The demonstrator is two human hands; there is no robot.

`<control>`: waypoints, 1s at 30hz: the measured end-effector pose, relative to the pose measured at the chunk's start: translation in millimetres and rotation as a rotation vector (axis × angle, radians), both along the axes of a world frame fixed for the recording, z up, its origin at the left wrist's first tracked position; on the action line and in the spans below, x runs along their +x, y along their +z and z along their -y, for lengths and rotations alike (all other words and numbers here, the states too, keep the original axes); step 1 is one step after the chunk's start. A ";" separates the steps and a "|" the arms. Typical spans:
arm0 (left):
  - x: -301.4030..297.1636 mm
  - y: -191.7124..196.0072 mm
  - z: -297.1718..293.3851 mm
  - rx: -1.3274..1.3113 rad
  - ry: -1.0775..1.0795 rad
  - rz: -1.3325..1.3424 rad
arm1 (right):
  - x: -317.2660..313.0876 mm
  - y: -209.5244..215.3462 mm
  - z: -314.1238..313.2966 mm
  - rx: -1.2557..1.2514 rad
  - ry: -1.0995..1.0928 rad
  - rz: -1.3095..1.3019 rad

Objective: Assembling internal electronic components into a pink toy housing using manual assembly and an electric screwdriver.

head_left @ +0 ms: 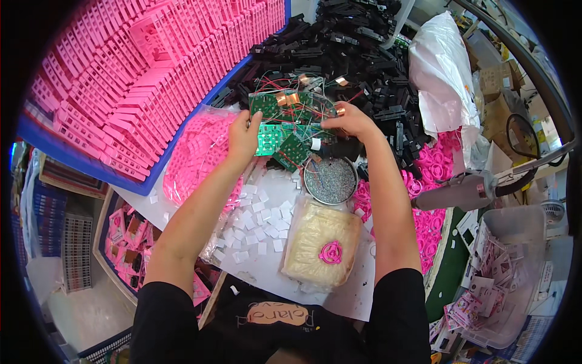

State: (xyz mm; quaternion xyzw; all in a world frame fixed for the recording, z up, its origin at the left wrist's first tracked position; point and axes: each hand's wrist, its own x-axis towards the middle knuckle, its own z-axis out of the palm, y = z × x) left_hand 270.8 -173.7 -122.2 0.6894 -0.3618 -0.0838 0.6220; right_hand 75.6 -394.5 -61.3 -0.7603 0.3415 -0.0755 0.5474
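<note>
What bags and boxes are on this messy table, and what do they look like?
Clear bag of pink parts: under the left hand, flat and see-through.
Clear bag of cream bits: near the table's front edge, plump, with a pink ring on top.
White plastic bag: far right, big and crumpled.
Cardboard boxes: right rim, brown.
Clear bin: lower right, full of small pink-and-white packets.

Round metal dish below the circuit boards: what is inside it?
The round metal dish is filled almost to the rim with tiny silvery-grey pieces, too small to tell their kind. Its bottom is covered by them. Neither hand is in it.
</note>
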 end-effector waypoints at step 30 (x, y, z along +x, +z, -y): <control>-20.7 29.9 35.9 0.008 0.134 0.303 | 45.9 14.0 -15.3 -0.635 0.169 -0.093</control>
